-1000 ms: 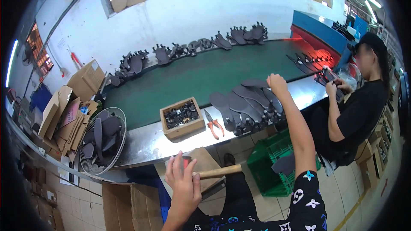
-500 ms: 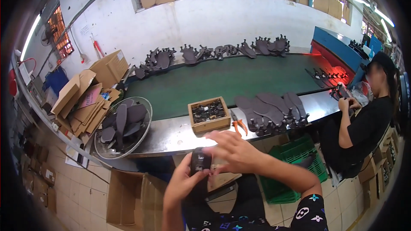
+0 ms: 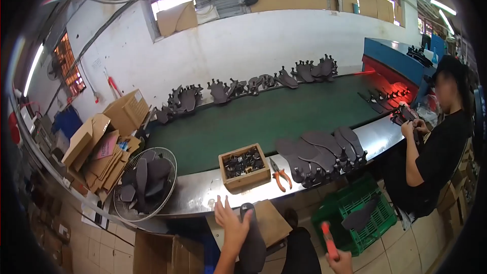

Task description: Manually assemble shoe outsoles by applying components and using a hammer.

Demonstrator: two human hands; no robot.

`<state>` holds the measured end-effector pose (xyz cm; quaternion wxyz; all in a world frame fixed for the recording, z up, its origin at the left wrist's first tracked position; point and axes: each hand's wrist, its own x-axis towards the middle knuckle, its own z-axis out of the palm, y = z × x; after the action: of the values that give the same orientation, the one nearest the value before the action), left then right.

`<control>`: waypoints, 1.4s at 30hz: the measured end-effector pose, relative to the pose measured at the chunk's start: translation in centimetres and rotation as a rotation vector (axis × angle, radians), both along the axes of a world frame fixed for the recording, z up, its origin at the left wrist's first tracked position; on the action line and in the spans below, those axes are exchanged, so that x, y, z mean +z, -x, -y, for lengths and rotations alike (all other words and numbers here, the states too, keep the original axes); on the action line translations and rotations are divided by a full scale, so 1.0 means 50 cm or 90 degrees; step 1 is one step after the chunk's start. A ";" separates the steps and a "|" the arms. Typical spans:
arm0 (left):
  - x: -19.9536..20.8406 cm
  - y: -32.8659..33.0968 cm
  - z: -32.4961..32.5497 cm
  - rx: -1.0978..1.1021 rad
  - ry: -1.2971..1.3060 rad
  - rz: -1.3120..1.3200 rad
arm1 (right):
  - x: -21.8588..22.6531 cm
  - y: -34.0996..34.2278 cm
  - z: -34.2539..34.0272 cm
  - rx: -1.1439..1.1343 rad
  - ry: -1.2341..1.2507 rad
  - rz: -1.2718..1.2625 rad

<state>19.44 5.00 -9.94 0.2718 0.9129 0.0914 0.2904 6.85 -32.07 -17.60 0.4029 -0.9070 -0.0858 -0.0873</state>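
Note:
My left hand (image 3: 233,226) has its fingers stretched up and apart. Its thumb reaches the upper end of a dark grey shoe sole (image 3: 252,246), which lies partly over a tan board (image 3: 275,223) in front of me. At the lower right, my right hand (image 3: 341,264) is closed around a red tool (image 3: 331,243); its exact kind is hard to make out. Ahead on the metal bench edge (image 3: 190,193) stands a wooden box (image 3: 244,168) of small dark parts. Orange-handled pliers (image 3: 280,177) lie beside it, then several soles with black plugs (image 3: 324,155).
A green conveyor belt (image 3: 223,127) runs behind the bench edge, soles lining its far side. A wire basket (image 3: 175,172) of dark pieces and flattened cardboard (image 3: 101,157) are left. A green crate (image 3: 365,241) stands low right, near a seated co-worker (image 3: 439,127). An open carton (image 3: 165,253) is below.
My hands have moved apart. The left has lowered beside the sole, which now lies over the board. The right has swung down to the right and now holds a red tool. My view has tilted.

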 end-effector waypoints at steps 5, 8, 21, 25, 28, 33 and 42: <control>0.129 -0.237 -0.036 -0.113 0.074 0.035 | 0.119 0.008 -0.092 -0.091 -0.357 -0.053; 0.096 -0.396 -0.085 -0.075 -0.164 0.000 | 0.083 -0.048 -0.104 -0.096 -0.410 -0.091; 0.166 -0.302 -0.018 -0.329 -0.347 0.189 | 0.213 -0.243 -0.158 0.108 -0.585 -0.213; 0.255 -0.080 0.038 -0.527 -0.602 0.354 | 0.298 -0.295 -0.228 0.231 -0.649 -0.136; 0.288 0.005 0.025 -0.583 -0.648 0.361 | 0.369 -0.279 -0.275 0.283 -0.640 -0.290; 0.265 0.059 -0.007 -0.615 -0.613 0.408 | 0.368 -0.240 -0.304 0.320 -0.593 -0.352; 0.025 -0.010 -0.032 -0.192 0.178 0.015 | 0.281 -0.343 -0.403 0.288 -0.305 -0.136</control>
<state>19.95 6.58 -8.71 0.4376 0.8660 -0.0104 0.2417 24.01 -11.92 -3.56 0.6204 -0.7486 -0.2188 0.0823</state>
